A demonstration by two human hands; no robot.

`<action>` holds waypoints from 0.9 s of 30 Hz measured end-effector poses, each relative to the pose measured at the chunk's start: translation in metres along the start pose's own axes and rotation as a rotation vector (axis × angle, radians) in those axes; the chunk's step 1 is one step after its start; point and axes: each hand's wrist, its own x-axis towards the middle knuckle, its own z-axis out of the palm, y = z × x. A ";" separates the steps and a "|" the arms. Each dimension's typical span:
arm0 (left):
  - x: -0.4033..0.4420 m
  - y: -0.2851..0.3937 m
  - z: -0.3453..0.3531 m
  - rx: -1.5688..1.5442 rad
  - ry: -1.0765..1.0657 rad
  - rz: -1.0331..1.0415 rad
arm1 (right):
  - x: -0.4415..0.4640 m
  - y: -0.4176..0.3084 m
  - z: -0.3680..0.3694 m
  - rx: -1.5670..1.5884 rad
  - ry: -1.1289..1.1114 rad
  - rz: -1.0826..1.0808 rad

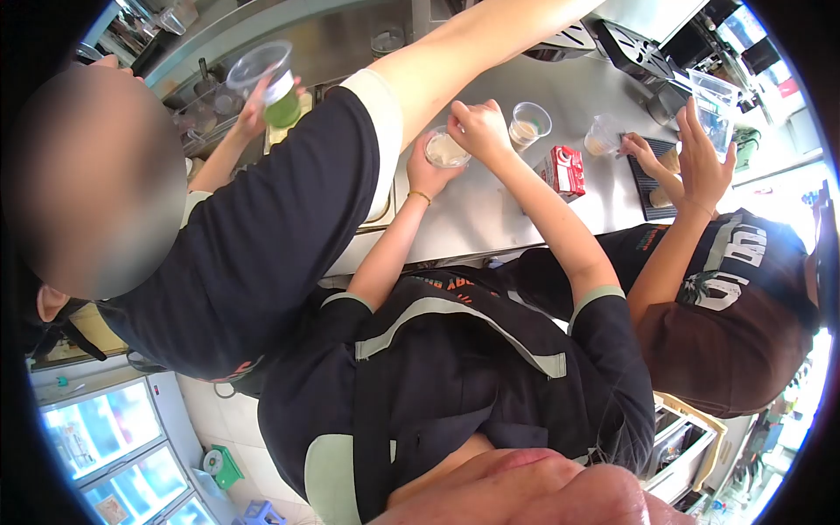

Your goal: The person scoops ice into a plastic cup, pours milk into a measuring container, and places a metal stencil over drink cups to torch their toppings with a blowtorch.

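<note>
My left hand point(428, 175) is wrapped round a clear plastic cup point(447, 150) with pale, creamy contents, held above the steel counter. Over the cup's mouth, my right hand point(480, 131) has its fingers curled; whatever they may pinch is hidden from view. Just beyond my right wrist stands another clear cup point(528, 125), with a pale layer at its bottom. A red-and-white carton point(563, 171) rests on the counter beside my right forearm.
At left, a co-worker point(289, 184) holds a cup of green drink point(282, 103) and stretches an arm across the counter in front of me. On the right, another co-worker's hands point(704, 162) are by a tall clear container point(713, 105) and a tilted cup point(600, 136). A black mat point(649, 197) lies there.
</note>
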 end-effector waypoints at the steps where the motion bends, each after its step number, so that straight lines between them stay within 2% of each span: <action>1: 0.001 0.000 0.001 -0.016 0.001 -0.002 | 0.001 0.000 -0.002 -0.005 -0.020 -0.051; 4: 0.002 0.004 -0.001 0.019 -0.006 0.060 | 0.005 -0.004 -0.014 -0.058 -0.094 -0.247; 7: 0.004 0.008 -0.002 0.077 0.058 0.162 | 0.008 0.001 -0.019 -0.141 0.018 -0.673; 10: 0.000 0.031 -0.008 -0.009 -0.017 0.093 | 0.001 -0.004 -0.031 -0.089 0.060 -0.525; 16: 0.006 0.049 -0.007 -0.045 -0.111 0.130 | -0.019 -0.002 -0.054 0.228 0.321 0.655; 19: 0.025 0.055 0.000 -0.015 -0.216 0.167 | -0.037 0.013 -0.083 0.336 0.119 0.903; 23: 0.069 0.092 0.005 0.136 -0.417 0.257 | -0.047 0.017 -0.129 0.149 -0.062 0.672; 27: 0.120 0.144 -0.004 0.332 -0.636 0.354 | -0.079 -0.037 -0.117 0.056 -0.428 0.767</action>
